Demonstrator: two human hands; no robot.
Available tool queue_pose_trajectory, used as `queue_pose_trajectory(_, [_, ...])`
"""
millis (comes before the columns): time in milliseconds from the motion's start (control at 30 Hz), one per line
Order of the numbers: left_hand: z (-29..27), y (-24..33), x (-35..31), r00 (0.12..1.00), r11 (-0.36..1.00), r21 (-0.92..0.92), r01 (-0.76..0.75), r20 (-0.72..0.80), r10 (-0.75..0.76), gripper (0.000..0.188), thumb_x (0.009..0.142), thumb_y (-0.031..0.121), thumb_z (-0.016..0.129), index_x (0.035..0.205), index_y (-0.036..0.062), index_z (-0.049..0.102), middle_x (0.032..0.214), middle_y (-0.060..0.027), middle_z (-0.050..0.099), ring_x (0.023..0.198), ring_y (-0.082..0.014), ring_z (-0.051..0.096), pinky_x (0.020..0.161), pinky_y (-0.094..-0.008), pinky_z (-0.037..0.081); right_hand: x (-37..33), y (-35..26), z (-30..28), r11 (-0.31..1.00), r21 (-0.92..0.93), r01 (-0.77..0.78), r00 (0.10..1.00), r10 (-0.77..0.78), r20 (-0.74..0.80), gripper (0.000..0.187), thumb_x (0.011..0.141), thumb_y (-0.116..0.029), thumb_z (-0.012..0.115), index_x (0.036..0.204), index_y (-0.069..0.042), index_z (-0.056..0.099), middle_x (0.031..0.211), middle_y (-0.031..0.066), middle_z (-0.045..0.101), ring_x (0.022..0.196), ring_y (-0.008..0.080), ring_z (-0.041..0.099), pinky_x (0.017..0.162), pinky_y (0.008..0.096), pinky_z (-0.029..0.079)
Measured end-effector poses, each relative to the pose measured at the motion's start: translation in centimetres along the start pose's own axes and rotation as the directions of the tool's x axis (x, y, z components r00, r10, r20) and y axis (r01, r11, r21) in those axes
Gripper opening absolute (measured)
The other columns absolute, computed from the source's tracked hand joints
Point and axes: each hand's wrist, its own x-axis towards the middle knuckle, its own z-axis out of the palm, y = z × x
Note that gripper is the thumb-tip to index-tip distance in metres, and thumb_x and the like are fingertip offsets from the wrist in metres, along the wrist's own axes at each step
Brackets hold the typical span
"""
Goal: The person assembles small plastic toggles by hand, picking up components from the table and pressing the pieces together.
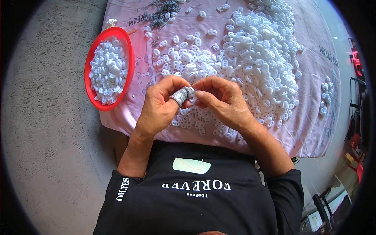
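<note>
My left hand (161, 102) and my right hand (222, 101) meet over the near side of a heap of small white oval plastic pieces with two holes (260, 58). Grey wrapping (181, 96) covers the left thumb. Both hands are closed, thumbs and fingertips pinched together at one spot. A small white plastic piece (191, 89) shows between the fingertips, mostly hidden by them. The left fingers seem to grip it, and the right thumb and forefinger press at its right side. Whether the right hand holds a further small part cannot be made out.
A red basin (132, 64) filled with similar white pieces stands at the table's left edge. Small dark grey parts (164, 13) lie in a tangle at the far left. A smaller cluster of white pieces (326, 96) sits at the right on the pink tablecloth (305, 129).
</note>
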Motion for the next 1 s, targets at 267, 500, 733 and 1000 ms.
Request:
queue_pose_trajectory(267, [0.6,0.3,-0.7,0.995,0.993,0.073,-0.092,0.03,0.09,0.038,0.076,-0.017,0.039,0.108,-0.0037,0.053,0.098,-0.0081,0.06,0.096,-0.0126,0.059,0.085,-0.0254,0.049,-0.2,-0.1,0.0,0.999,-0.019,-0.038,0.999,0.038,-0.002,0.014,0.09,-0.01,0.06,0.097,0.002,0.061,0.076,0.0025,0.064,0.071,0.008,0.063,0.066,0.0214,0.052])
queue_pose_trajectory(500, [0.7,0.1,-1.2,0.995,0.994,0.053,-0.101,0.005,0.1,0.036,0.076,-0.017,0.041,0.107,-0.0035,0.053,0.099,-0.0076,0.06,0.096,-0.0121,0.059,0.087,-0.025,0.048,-0.1,0.0,0.0,0.999,0.017,-0.044,0.998,0.043,0.037,0.013,0.091,-0.011,0.058,0.094,0.001,0.061,0.075,0.0026,0.064,0.07,0.0081,0.063,0.063,0.0212,0.051])
queue_pose_trajectory(733, [-2.6,-1.3,-1.7,0.933,0.942,0.284,-0.181,-0.254,0.256,0.026,0.082,-0.012,0.049,0.103,-0.0007,0.057,0.09,-0.003,0.061,0.081,-0.0086,0.058,0.074,-0.0212,0.047,-0.2,-0.1,0.1,0.999,0.033,-0.03,0.999,0.029,0.026,0.01,0.092,-0.009,0.056,0.094,0.0,0.058,0.078,0.0037,0.062,0.07,0.0095,0.063,0.062,0.0218,0.052])
queue_pose_trajectory(1000, [-6.3,-2.9,-4.0,0.872,0.636,0.771,-0.04,-0.283,0.398,0.028,0.071,-0.01,0.049,0.094,-0.0009,0.062,0.084,-0.0121,0.062,0.076,-0.0239,0.062,0.067,-0.0318,0.049,-0.5,-0.5,0.3,0.996,0.072,-0.055,0.997,0.051,0.056,0.009,0.093,-0.008,0.053,0.097,0.0,0.054,0.082,0.0047,0.062,0.07,0.0105,0.064,0.061,0.0224,0.052])
